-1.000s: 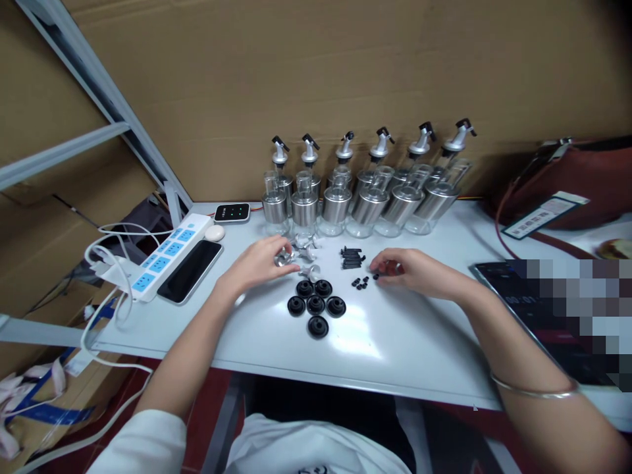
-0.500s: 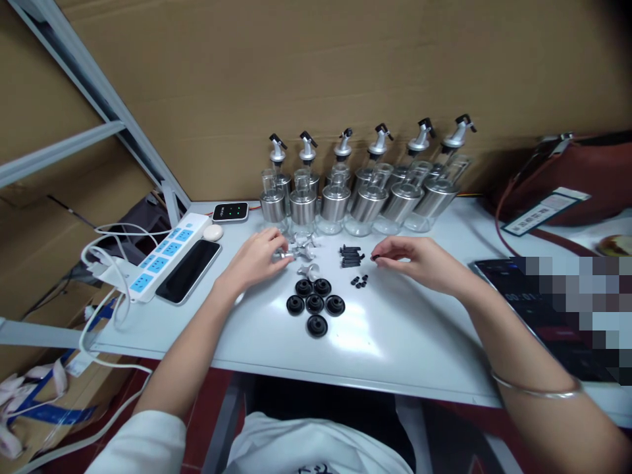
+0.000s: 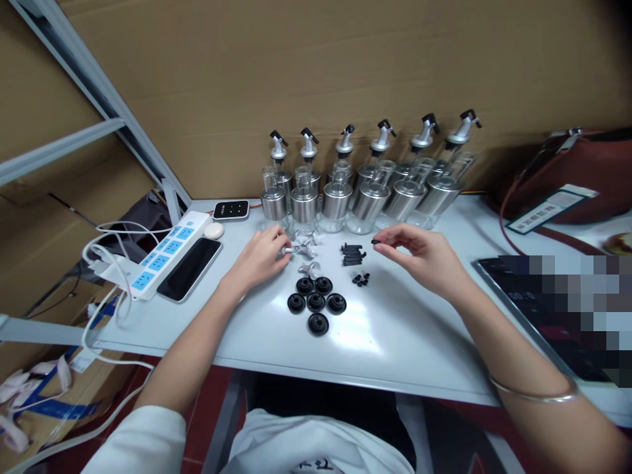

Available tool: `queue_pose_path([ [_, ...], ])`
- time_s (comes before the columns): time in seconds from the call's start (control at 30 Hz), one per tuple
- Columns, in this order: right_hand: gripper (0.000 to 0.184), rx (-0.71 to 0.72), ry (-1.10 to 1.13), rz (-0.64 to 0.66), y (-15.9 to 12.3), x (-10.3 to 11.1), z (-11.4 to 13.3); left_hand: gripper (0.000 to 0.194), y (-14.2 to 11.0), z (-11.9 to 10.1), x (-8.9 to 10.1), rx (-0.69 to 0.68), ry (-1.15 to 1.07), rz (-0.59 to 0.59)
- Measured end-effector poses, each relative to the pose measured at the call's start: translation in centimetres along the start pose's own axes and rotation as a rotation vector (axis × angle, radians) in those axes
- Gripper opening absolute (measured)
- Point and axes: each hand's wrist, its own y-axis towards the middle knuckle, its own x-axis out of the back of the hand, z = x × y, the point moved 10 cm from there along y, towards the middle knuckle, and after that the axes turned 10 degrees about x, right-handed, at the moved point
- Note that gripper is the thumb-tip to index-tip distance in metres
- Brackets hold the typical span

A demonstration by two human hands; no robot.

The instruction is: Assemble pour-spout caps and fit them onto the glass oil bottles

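Note:
My left hand is closed at the fingertips on a silver pourer spout, beside other silver pourer spouts on the table. My right hand pinches a small black part between thumb and forefinger, a little above the tabletop. Left of it lies a group of thin black levers. Several tiny black caps sit just below those. Nearer to me, several round black stoppers are laid out in a cluster.
Along the back stand glass bottles with steel sleeves, the rear row topped with pourers. A power strip, a phone and a small white device are at left. A tablet and a brown bag are at right.
My right hand has risen slightly off the table with the small black part in its pinch. The left hand stays nearly where it was, at the spouts. The view has shifted slightly.

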Motion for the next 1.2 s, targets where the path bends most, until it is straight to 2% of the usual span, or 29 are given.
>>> queue_pose_path([
  [0.1,0.018,0.079,0.014,-0.104,0.0,0.4,1.6,0.005,-0.1,-0.4,1.8,0.023,-0.261,-0.168],
  [0.17,0.012,0.134,0.038,-0.152,-0.2,0.3,2.8,0.005,-0.3,-0.6,2.1,0.082,-0.484,-0.226],
  [0.23,0.008,0.148,0.076,-0.185,-0.4,0.0,3.7,0.008,-0.5,-1.0,1.1,0.169,-0.737,-0.181],
  [0.3,0.007,0.134,0.122,-0.215,-0.7,-0.3,4.1,0.014,-0.6,-1.9,-0.6,0.247,-0.965,-0.062],
  [0.4,0.008,0.129,0.179,-0.234,-1.1,-0.9,4.6,0.021,-1.1,-3.6,-2.4,0.309,-1.162,0.103],
  [0.47,0.008,0.150,0.192,-0.211,-1.2,-1.4,5.1,0.024,-1.4,-4.5,-2.7,0.318,-1.204,0.162],
  [0.6,0.010,0.215,0.198,-0.141,-1.1,-2.2,6.1,0.022,-1.7,-5.1,-2.8,0.313,-1.199,0.198],
  [0.77,0.013,0.245,0.185,-0.139,-1.2,-2.3,6.5,0.021,-2.0,-5.4,-3.4,0.342,-1.274,0.260],
  [1.2,0.017,0.284,0.211,-0.116,-1.3,-2.4,6.7,0.025,-1.7,-5.4,-3.0,0.293,-1.244,0.228],
])
